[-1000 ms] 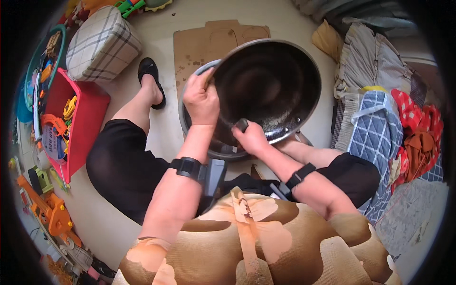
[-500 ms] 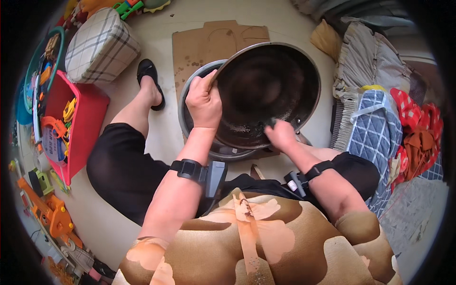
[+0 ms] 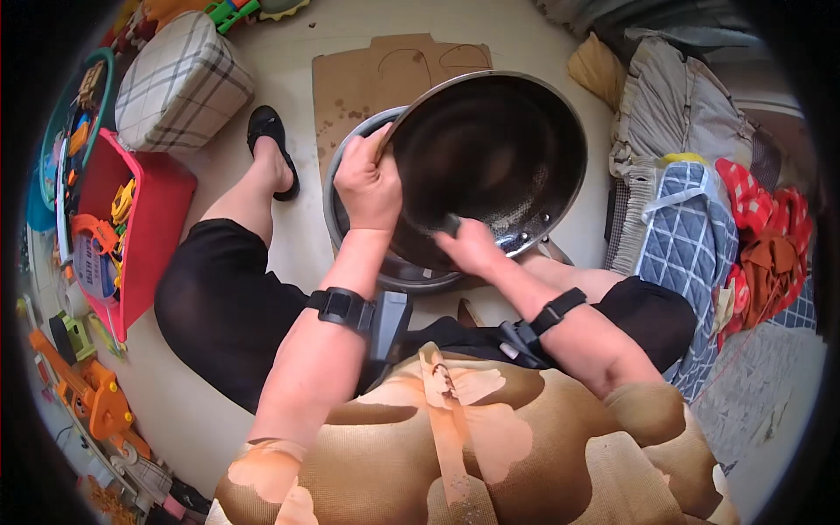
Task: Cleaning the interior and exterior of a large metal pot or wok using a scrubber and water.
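Observation:
A large dark wok (image 3: 499, 131) is held tilted, its inside toward me, over a grey metal basin (image 3: 337, 188). My left hand (image 3: 367, 182) is closed on the wok at its left edge. Inside the wok's lower part, my right hand (image 3: 470, 245) is closed around a small dark scrubbing pad (image 3: 451, 223), pressed to the wet-looking surface. Most of the pad is hidden by the fingers, so its exact kind is unclear. Rivets show on the wok's lower right wall.
Flattened cardboard (image 3: 350, 79) lies under the basin. At left stand a red toy bin (image 3: 162, 201), a plaid stool (image 3: 184, 87) and an orange toy (image 3: 96, 398). A blue checked quilted cloth (image 3: 691, 219) and red dotted fabric (image 3: 752, 201) are heaped at right.
My right hand has moved left across the wok's inside with the scrubbing pad, uncovering the rivets. The wok has shifted slightly and still hangs tilted from my left hand.

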Available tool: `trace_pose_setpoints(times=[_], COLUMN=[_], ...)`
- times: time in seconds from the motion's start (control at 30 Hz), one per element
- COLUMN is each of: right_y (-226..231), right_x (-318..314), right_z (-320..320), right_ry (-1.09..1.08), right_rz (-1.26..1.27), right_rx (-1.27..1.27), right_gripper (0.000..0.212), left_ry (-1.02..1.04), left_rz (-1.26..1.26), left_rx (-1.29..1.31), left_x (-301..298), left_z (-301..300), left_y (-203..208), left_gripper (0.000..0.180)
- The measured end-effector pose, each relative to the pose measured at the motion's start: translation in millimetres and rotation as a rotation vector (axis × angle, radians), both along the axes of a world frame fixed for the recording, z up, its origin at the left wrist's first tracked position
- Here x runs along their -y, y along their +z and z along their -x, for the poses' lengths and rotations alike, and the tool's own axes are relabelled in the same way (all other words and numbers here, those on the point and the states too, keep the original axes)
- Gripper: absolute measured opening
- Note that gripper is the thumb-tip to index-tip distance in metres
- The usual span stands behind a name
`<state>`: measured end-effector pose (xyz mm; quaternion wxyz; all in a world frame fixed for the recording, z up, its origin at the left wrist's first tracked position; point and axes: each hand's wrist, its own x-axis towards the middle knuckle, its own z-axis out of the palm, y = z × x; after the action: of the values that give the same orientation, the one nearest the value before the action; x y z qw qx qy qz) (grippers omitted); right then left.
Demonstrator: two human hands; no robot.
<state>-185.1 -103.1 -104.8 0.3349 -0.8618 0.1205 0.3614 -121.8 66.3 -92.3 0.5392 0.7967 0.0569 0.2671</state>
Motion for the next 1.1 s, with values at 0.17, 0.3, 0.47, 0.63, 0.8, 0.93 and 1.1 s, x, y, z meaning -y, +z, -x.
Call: trace_pose_setpoints(times=[0.17,0.3,0.47,0.63,0.8,0.93,1.1], right_y=[-9,-6,-20,3,-16,-7,-14], right_x=[43,5,69,11,54,11,71], right_z=[-8,1,-2,3,3,-3,-5], right_ry=[0.125,-0.016,0.108,0.141,0.094,0.039,0.121], right_rz=[0.199,-0.094,0.217,0.050,0.139,0.089,0.220], right_rx=[-0.022,0.065,0.098,0.193,0.086,-0.053,-0.032], right_gripper=[0.039,0.037,0.037,0.037,0.038,0.038,0.038], left_ry=[-0.028,0.011,-0.023,0.008,-0.031,-0.019,-0.065], left_rz=[-0.010,-0.046,0.015,0.014,-0.026,0.041,0.023], left_rx=[-0.030,0.006,0.005,-0.008,-0.023,0.003,-0.026], left_x=[9,2,12,-1,13,5,16], left_z=[6,-6,-2,-3,-3,-7,2], left_y=[5,0,7,1,1,-2,6], left_gripper=[0.024,0.022,0.023,0.025,0.027,0.026,0.029])
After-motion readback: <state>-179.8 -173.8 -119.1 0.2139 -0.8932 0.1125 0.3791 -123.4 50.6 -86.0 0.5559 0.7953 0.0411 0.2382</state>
